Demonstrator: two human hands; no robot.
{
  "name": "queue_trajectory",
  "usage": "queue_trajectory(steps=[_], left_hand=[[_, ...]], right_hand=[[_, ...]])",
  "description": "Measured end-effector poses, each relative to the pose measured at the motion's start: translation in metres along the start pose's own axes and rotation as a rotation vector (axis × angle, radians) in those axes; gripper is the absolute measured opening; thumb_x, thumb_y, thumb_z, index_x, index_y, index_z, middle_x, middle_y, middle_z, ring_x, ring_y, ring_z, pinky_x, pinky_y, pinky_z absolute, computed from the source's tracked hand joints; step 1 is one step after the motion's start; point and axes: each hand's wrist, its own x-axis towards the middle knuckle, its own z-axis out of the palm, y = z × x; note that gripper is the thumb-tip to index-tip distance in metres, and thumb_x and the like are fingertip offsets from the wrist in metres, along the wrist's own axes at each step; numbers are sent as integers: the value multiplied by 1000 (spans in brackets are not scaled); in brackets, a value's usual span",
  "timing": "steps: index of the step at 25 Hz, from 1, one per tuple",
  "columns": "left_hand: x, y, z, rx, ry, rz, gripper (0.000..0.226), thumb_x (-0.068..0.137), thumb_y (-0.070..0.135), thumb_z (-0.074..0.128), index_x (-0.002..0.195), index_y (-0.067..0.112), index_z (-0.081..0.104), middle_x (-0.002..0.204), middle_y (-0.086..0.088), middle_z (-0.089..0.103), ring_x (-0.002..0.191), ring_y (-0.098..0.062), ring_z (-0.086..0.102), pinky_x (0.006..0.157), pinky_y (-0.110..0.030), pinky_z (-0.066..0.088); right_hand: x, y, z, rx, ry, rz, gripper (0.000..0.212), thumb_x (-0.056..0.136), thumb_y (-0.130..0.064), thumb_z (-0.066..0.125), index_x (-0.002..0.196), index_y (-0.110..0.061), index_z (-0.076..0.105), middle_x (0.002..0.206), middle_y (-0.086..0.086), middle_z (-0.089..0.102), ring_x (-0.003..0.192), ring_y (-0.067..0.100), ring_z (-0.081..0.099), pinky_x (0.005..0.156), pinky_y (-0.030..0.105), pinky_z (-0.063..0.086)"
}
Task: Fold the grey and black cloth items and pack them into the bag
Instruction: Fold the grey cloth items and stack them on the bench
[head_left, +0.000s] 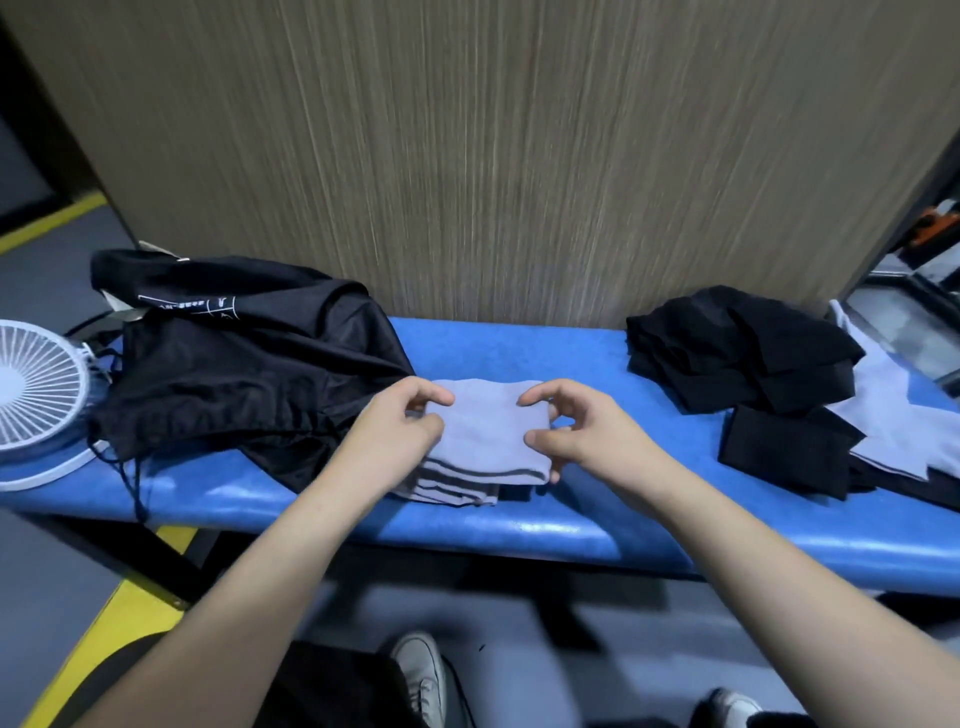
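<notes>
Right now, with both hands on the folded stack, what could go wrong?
1. The stack of folded grey and black cloths is gripped only at its sides by the left hand and right hand; lower layers may slip out when lifted.
2. The black drawstring bag lies collapsed, so pushing the stack in could undo folds.

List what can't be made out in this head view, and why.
- Stack under the top grey cloth: the count is unclear, since only layered edges show.
- Black bag: its opening is lost in dark folds.
- Fan: cut off by the left edge.
- Left hand and right hand: motion blur hides the fingertip contact.
</notes>
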Motion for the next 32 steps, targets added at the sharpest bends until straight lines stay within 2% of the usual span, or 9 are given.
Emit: queue_trajectory(steps=[8,12,15,17,19,22,25,28,32], left_hand=[[-1,-19,-29,217,-2,-9,31,80,6,55,93,33,65,61,8,48,47,-7,40,51,-28,33],[0,-25,-32,361,8,60,34,84,7,57,100,36,63,85,9,51,69,-8,50,63,-23,36],[0,-32,-33,445,-11,103,33,89,9,57,111,33,63,96,11,45,79,-4,51,76,-21,34],[-2,-34,-33,465,-2,128,32,90,10,56,114,31,62,103,10,44,80,-2,51,79,-19,34],[-3,-33,-32,501,44,181,33,90,13,57,118,30,60,114,11,43,93,-5,49,86,-20,35],[-4,-28,-28,567,88,358,37,90,23,61,126,27,56,138,13,38,126,-11,38,106,-24,29],[-4,-30,-23,688,-59,444,50,96,36,55,144,30,44,159,15,22,146,-6,20,122,-30,11],[-3,-41,-20,813,-206,382,58,102,44,44,155,33,23,165,16,3,150,-2,-4,123,-28,-3],[-1,-46,-24,925,-315,291,61,103,51,29,157,35,6,163,17,-13,149,-1,-13,122,-30,-6]], right_hand=[[17,10,31,-33,-56,25,30,85,-1,71,110,-17,63,96,12,56,53,31,60,61,41,54],[24,13,36,-141,-37,-3,30,84,-7,73,109,-22,64,86,4,54,57,23,58,54,30,47],[26,18,38,-303,-62,-56,30,85,-15,75,111,-25,65,84,0,54,62,14,54,67,24,47],[27,20,36,-391,-43,-111,29,85,-20,75,112,-26,65,92,1,53,70,10,53,77,21,45],[26,19,33,-463,15,-191,28,86,-27,74,113,-27,65,101,3,49,82,9,54,83,18,42],[24,20,28,-676,57,-353,36,87,-45,65,119,-30,61,113,-4,41,106,13,48,97,25,40],[20,24,28,-754,-41,-392,47,86,-57,57,126,-32,56,128,-6,38,122,17,41,106,33,37],[18,32,30,-816,-111,-377,54,86,-61,52,132,-32,52,141,-5,35,131,16,37,109,37,37],[20,35,32,-867,-149,-345,57,89,-60,54,139,-33,47,148,-6,29,138,13,32,113,39,33]])
